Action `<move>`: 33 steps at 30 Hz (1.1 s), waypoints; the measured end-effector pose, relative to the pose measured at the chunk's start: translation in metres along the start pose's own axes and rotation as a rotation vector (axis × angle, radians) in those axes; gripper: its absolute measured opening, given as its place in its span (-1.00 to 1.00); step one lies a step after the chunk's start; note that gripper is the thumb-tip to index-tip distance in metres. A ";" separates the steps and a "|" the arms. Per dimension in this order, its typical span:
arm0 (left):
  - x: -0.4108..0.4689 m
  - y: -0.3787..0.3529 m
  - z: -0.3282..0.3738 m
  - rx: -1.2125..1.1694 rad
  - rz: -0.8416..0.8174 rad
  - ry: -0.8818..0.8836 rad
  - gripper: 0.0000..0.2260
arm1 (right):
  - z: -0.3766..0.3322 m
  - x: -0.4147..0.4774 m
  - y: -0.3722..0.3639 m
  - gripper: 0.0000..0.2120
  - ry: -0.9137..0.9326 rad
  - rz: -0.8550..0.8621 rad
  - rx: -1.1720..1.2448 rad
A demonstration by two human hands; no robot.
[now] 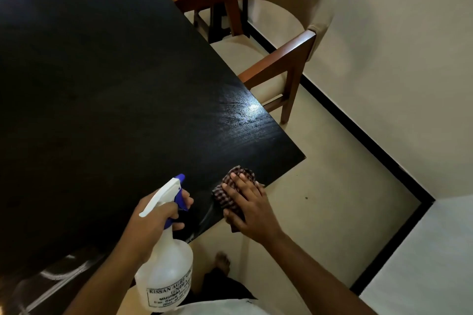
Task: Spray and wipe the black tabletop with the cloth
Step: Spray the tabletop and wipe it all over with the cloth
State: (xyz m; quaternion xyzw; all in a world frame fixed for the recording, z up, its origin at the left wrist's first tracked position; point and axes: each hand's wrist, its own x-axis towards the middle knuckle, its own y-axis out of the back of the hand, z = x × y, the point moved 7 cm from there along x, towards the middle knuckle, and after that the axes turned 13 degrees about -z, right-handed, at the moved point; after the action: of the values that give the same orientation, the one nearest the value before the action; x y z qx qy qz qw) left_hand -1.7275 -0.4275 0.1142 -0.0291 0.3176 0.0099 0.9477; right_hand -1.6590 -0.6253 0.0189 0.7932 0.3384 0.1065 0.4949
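Our left hand [156, 215] gripped the spray bottle [166, 271] by its neck over the black counter [102, 84]. Our right hand [249, 206], fingers flat, pressed the checked cloth [227, 195] at the counter's near edge.

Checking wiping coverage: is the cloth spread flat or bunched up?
Bunched: the checked cloth sits crumpled under the right hand on the tabletop.

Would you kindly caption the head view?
Right hand presses a checked cloth on the black tabletop; left hand grips a translucent spray bottle.
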 end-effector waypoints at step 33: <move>-0.055 0.017 -0.049 -0.022 0.006 -0.133 -0.66 | 0.052 0.024 0.052 -0.31 -0.343 0.147 -0.103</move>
State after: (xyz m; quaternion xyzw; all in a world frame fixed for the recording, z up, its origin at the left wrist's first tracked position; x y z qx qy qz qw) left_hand -1.8012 -0.4131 0.1079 -0.0377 0.2537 0.0181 0.9664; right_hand -1.5916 -0.6618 0.0343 0.7960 0.1843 0.0226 0.5762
